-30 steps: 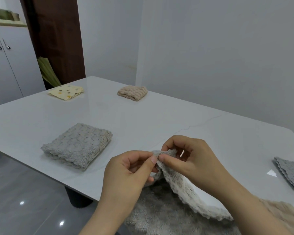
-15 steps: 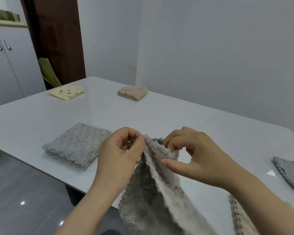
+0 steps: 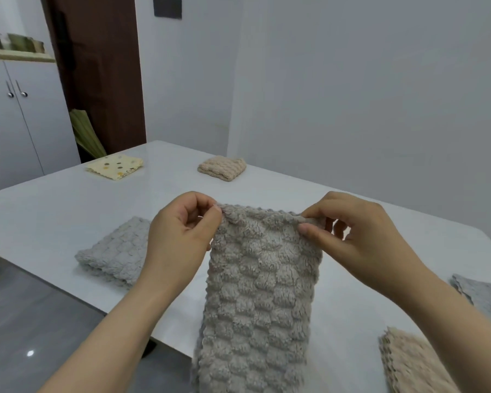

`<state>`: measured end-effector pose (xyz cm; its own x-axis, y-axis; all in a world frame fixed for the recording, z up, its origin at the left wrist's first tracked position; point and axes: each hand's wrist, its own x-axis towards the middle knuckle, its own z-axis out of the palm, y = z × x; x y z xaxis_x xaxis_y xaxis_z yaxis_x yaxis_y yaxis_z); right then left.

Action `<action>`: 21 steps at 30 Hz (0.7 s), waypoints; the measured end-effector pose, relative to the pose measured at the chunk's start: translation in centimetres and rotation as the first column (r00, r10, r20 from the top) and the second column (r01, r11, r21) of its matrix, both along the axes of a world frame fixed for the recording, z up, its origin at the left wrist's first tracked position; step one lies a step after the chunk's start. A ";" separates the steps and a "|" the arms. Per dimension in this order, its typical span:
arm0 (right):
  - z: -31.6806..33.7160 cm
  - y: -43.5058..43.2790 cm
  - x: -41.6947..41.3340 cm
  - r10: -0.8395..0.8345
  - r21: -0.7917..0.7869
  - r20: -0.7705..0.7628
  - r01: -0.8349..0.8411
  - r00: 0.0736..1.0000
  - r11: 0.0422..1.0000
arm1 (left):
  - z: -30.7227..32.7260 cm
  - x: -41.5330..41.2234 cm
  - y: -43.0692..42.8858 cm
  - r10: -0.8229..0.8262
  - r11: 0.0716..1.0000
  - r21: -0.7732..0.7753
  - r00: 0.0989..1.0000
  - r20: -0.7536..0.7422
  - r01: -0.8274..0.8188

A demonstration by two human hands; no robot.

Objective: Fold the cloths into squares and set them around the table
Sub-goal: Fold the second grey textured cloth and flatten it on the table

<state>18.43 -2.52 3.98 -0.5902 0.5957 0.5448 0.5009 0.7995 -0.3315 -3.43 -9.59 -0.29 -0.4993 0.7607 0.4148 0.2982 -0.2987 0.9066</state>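
Observation:
A grey fluffy cloth (image 3: pixel 260 293) hangs in front of me above the table's near edge, doubled lengthwise. My left hand (image 3: pixel 179 239) pinches its top left corner and my right hand (image 3: pixel 360 239) pinches its top right corner. On the white table (image 3: pixel 167 199) lie folded squares: a grey one (image 3: pixel 116 251) at the near left, partly behind my left hand, a yellow dotted one (image 3: pixel 115 166) at the far left and a beige one (image 3: pixel 222 167) at the far side.
A grey cloth (image 3: pixel 482 299) lies at the right edge of the table and a beige cloth (image 3: pixel 414 364) at the near right. White cupboards (image 3: pixel 17 117) and a dark door (image 3: pixel 102 69) stand at the left beyond the table. A wall runs behind it.
Both hands have risen and moved apart along the cloth's top edge. The cloth, bunched near the table edge before, now hangs stretched between them.

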 end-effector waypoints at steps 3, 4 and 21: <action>0.2 0.1 0.2 -0.079 -0.014 -0.028 0.079 0.996 0.997 | 0.4 0.2 0.2 -0.003 1.000 0.020 1.000 -0.020 0.003; 0.2 0.1 0.2 -0.103 -0.025 -0.034 0.102 0.994 0.994 | 0.6 0.3 0.2 -0.004 1.000 0.025 1.000 -0.024 0.005; 0.9 0.2 -0.7 -0.005 -0.215 0.019 0.009 1.000 0.976 | 2.4 1.5 0.5 -0.101 0.991 0.073 0.979 -0.177 0.115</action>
